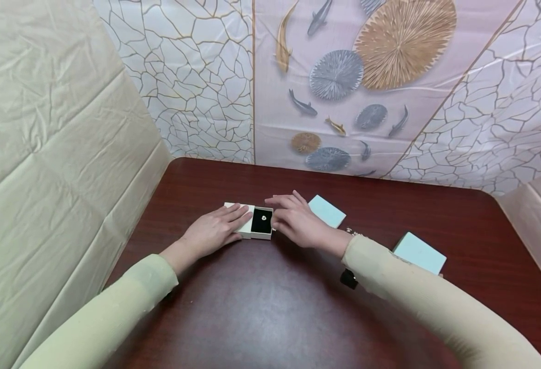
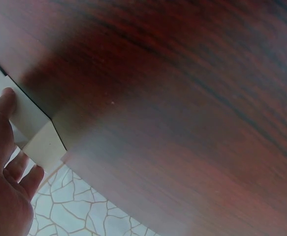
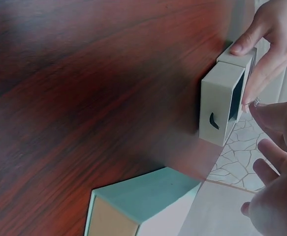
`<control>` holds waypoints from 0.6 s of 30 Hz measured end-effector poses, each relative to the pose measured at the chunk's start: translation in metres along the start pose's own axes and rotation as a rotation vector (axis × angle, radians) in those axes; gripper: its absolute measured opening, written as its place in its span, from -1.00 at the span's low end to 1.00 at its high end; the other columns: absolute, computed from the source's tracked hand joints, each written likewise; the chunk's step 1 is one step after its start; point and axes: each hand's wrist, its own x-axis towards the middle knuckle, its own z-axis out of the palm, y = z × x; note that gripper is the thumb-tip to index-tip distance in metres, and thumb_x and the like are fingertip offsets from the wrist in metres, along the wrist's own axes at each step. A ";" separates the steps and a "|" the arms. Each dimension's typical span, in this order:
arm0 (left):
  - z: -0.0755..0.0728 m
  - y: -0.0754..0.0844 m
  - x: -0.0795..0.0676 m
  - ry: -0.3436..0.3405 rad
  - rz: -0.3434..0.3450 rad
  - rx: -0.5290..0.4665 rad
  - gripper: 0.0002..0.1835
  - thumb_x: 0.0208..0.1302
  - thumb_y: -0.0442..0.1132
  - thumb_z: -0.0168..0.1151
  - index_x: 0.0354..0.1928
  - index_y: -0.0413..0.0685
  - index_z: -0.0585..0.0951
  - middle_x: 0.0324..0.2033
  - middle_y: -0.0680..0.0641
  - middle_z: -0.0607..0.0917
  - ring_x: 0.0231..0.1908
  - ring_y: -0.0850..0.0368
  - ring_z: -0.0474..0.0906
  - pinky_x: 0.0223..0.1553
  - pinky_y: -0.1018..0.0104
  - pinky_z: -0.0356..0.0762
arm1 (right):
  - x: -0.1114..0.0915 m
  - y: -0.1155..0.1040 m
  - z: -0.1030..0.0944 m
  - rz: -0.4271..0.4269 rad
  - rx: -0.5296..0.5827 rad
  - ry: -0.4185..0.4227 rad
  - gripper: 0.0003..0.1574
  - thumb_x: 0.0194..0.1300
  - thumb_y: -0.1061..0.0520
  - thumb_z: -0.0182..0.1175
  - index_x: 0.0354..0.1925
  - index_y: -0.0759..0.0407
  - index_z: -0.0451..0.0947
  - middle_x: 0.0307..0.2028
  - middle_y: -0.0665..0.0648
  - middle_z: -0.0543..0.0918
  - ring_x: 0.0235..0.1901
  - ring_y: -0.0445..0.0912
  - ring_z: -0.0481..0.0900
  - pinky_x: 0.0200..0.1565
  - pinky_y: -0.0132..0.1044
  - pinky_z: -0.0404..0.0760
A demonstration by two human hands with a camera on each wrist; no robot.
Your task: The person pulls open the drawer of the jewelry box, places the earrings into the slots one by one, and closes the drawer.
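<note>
A small white drawer-style jewelry box point(image 1: 262, 237) sits on the dark red table, its drawer pulled partway out to the right. Black padding point(image 1: 258, 225) lines the drawer, and a small shiny piece of jewelry point(image 1: 263, 218) shows on it. My left hand point(image 1: 215, 229) grips the box's sleeve, fingers across the top and thumb point(image 2: 6, 101) along the near side. At the drawer's right end, my right hand point(image 1: 295, 220) has thumb and index finger close together. Between their tips, a tiny sparkling piece of jewelry point(image 3: 256, 102) shows in the right wrist view; its exact kind is too small to tell.
A mint-coloured box point(image 1: 326, 210) stands just behind my right hand, and another mint box point(image 1: 420, 252) lies farther right, partly behind my sleeve. Small shiny pieces point(image 1: 351, 231) lie between them. A patterned cloth point(image 1: 205, 77) hangs behind the table's far edge.
</note>
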 end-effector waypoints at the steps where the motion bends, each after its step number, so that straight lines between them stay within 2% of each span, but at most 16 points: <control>1: 0.000 0.000 0.000 -0.003 0.000 0.002 -0.35 0.50 0.01 0.35 0.50 -0.13 0.53 0.42 -0.20 0.59 0.43 -0.15 0.52 0.41 -0.05 0.49 | 0.002 0.000 0.000 0.008 0.013 -0.005 -0.81 0.49 0.22 0.31 -0.35 0.10 0.67 0.41 0.29 0.54 0.48 0.24 0.37 0.55 0.45 -0.04; 6: -0.002 0.001 0.000 -0.008 0.003 0.011 -0.35 0.50 0.02 0.35 0.50 -0.14 0.53 0.42 -0.20 0.59 0.43 -0.14 0.52 0.41 -0.05 0.49 | 0.010 0.002 0.002 0.042 0.052 -0.028 -0.82 0.50 0.20 0.31 -0.33 0.08 0.66 0.47 0.30 0.48 0.55 0.28 0.28 0.55 0.46 -0.04; 18: -0.001 0.000 -0.001 -0.011 -0.003 0.018 -0.34 0.50 0.03 0.35 0.51 -0.13 0.52 0.43 -0.19 0.57 0.43 -0.14 0.51 0.41 -0.04 0.49 | 0.020 0.006 0.013 0.078 0.038 -0.077 -0.81 0.55 0.19 0.26 -0.30 0.10 0.63 0.59 0.36 0.30 0.63 0.28 0.11 0.55 0.48 -0.10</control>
